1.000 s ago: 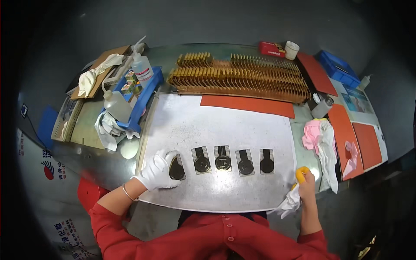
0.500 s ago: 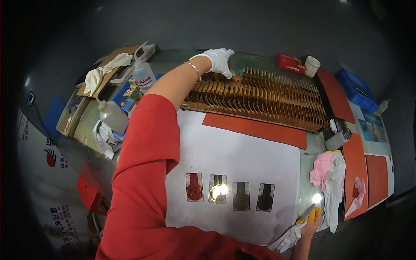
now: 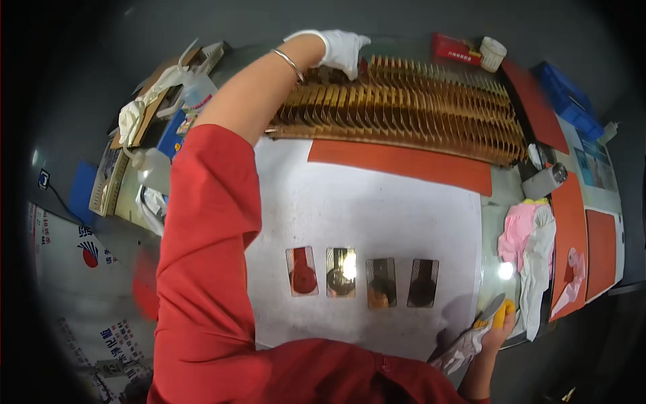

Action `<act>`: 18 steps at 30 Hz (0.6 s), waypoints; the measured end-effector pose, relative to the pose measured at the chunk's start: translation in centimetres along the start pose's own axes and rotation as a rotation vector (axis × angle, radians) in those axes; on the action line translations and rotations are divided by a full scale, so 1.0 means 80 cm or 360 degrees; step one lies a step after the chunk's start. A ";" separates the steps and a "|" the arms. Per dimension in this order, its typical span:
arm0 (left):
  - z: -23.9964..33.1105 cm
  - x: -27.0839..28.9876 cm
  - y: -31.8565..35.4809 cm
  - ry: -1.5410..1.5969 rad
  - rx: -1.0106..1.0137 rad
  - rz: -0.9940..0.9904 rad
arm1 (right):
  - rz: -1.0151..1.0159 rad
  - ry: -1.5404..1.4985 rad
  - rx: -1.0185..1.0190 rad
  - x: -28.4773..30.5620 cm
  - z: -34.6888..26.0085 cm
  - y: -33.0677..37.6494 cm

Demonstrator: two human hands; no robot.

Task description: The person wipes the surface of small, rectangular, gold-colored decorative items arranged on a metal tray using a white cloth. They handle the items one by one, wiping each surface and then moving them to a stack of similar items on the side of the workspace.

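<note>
My left hand (image 3: 340, 52), in a white glove, reaches over the left end of a long rack (image 3: 404, 108) filled with thin upright golden-brown slats. Its fingers bend down there around something I cannot make out, beside a small dark red spot. Low on the right, my right hand (image 3: 499, 330) has yellow covers on its fingers and is closed around a white cloth (image 3: 461, 350) and a grey, blade-like tool (image 3: 490, 310). In front of me on a white sheet (image 3: 377, 215) lie several thin rectangular plates (image 3: 422, 283) with a round-and-strap pattern, one reddish, one catching a bright glare.
An orange-red strip (image 3: 397, 165) runs along the rack's near edge. Squeeze bottles (image 3: 153, 172) and pale trays (image 3: 108, 182) stand at left. To the right are a grey bottle (image 3: 544, 180), pink and white gloves (image 3: 521, 232), a red box (image 3: 456, 49) and a blue bin (image 3: 572, 101).
The whole view has shifted, so the rack now sits higher in it. My left hand is still at the rack's left end, and my right hand still grips the cloth and tool.
</note>
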State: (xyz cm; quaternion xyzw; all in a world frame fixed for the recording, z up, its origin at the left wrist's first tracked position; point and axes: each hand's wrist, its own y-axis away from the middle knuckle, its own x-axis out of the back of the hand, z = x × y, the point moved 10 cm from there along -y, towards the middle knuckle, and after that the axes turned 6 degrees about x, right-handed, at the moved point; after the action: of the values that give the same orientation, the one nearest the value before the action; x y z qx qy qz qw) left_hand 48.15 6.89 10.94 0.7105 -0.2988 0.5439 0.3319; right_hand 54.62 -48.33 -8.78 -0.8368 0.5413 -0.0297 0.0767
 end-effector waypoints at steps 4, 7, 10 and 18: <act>0.005 0.030 0.181 0.0915 0.0064 0.0292 | 0.0085 -0.0023 -0.0013 0.021 0.026 -0.003; 0.026 -0.087 0.274 0.0789 -0.0307 0.0264 | 0.0111 -0.0018 -0.0125 0.012 0.018 -0.004; 0.055 -0.173 0.369 0.0629 -0.0256 0.0120 | 0.0116 -0.0093 -0.0159 0.008 0.021 -0.009; 0.067 -0.211 0.401 0.0743 0.0051 0.0357 | 0.0055 -0.0187 -0.0030 -0.005 0.010 -0.017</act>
State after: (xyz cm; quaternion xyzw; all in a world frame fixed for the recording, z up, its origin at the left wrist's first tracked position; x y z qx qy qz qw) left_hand 22.11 -15.58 -1.78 0.5333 -0.2824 0.7311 0.3182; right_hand 55.78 -47.37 -9.32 -0.8283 0.5505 0.0261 0.1010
